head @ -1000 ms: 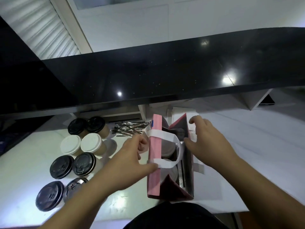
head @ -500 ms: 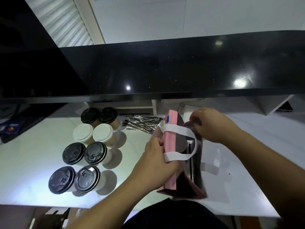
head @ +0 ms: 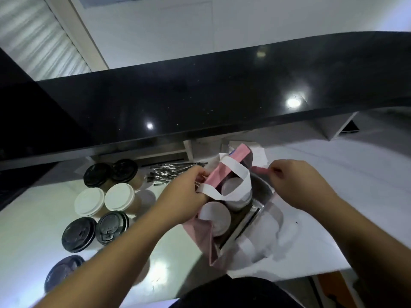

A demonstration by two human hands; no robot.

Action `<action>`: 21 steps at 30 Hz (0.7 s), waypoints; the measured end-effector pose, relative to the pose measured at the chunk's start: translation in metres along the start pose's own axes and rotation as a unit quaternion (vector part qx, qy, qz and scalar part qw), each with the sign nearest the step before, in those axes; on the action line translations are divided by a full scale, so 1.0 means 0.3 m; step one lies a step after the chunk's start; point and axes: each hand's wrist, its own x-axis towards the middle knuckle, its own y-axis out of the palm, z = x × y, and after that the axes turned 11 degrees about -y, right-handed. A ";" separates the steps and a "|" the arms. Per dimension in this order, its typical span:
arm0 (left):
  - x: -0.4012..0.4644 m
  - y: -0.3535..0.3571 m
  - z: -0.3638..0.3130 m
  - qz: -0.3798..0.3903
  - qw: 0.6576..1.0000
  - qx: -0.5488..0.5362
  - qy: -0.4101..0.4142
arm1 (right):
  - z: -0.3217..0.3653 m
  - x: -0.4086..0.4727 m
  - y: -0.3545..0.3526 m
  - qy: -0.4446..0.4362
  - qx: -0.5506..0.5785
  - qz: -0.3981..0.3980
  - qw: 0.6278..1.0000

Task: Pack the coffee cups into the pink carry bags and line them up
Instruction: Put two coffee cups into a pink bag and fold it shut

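Note:
A pink carry bag with white strap handles stands open on the white counter, tilted to the right. Inside it sit two white-lidded coffee cups, one behind the other. My left hand grips the bag's left wall at the rim. My right hand pinches the right wall's top edge and holds it apart. Several more cups stand in a cluster at the left: black-lidded ones and two white-lidded ones.
A bundle of silver-wrapped straws lies behind the cups. A raised black glossy ledge runs across the back, over the counter. White paper sheets lie behind the bag. The counter's front edge is close to my body.
The bag has been pulled wider open and now tilts to the right, so both cups inside show. My right hand moved right with the bag's wall. The view shifted.

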 end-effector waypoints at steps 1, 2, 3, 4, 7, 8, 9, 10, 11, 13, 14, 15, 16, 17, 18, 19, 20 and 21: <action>0.027 -0.013 -0.001 0.013 1.000 0.002 0.010 | 0.004 -0.026 -0.001 0.009 0.003 -0.001 1.000; 0.052 -0.025 -0.004 0.026 0.999 0.006 0.020 | 0.009 -0.052 -0.003 0.019 0.007 -0.001 1.000; 0.074 -0.038 -0.007 0.038 0.999 0.012 0.029 | 0.016 -0.078 -0.005 0.028 0.013 0.000 1.000; 0.095 -0.050 -0.011 0.049 0.998 0.016 0.036 | 0.024 -0.106 -0.006 0.037 0.022 0.004 0.999; 0.148 -0.081 -0.027 0.083 0.995 0.029 0.052 | 0.044 -0.181 0.002 0.058 0.059 0.019 0.996; 0.160 -0.089 -0.032 0.096 0.993 0.033 0.053 | 0.048 -0.202 0.007 0.065 0.069 0.025 0.995; 0.171 -0.095 -0.035 0.108 0.992 0.035 0.055 | 0.050 -0.218 0.012 0.071 0.077 0.032 0.994; 0.179 -0.100 -0.036 0.117 0.991 0.036 0.060 | 0.051 -0.230 0.017 0.076 0.081 0.039 0.993; 0.184 -0.103 -0.036 0.123 0.990 0.035 0.066 | 0.051 -0.239 0.022 0.078 0.082 0.044 0.993; 0.186 -0.105 -0.034 0.130 0.988 0.032 0.072 | 0.049 -0.247 0.023 0.083 0.082 0.047 0.992; 0.183 -0.105 -0.030 0.130 0.988 0.031 0.072 | 0.047 -0.248 0.020 0.086 0.087 0.046 0.991; 0.179 -0.105 -0.025 0.128 0.989 0.027 0.069 | 0.047 -0.247 0.015 0.086 0.094 0.048 0.991; 0.172 -0.108 -0.016 0.126 0.990 0.024 0.065 | 0.049 -0.245 0.009 0.085 0.102 0.052 0.990; 0.163 -0.111 -0.007 0.123 0.990 0.020 0.061 | 0.050 -0.241 0.003 0.085 0.110 0.056 0.989; 0.150 -0.116 0.005 0.117 0.991 0.019 0.061 | 0.051 -0.236 -0.003 0.086 0.118 0.060 0.987; 0.136 -0.123 0.018 0.108 0.992 0.022 0.067 | 0.049 -0.231 -0.007 0.087 0.126 0.065 0.986; 0.120 -0.130 0.032 0.096 0.992 0.030 0.074 | 0.046 -0.225 -0.010 0.087 0.131 0.073 0.985; 0.106 -0.139 0.047 0.082 0.993 0.037 0.079 | 0.040 -0.218 -0.014 0.085 0.137 0.082 0.984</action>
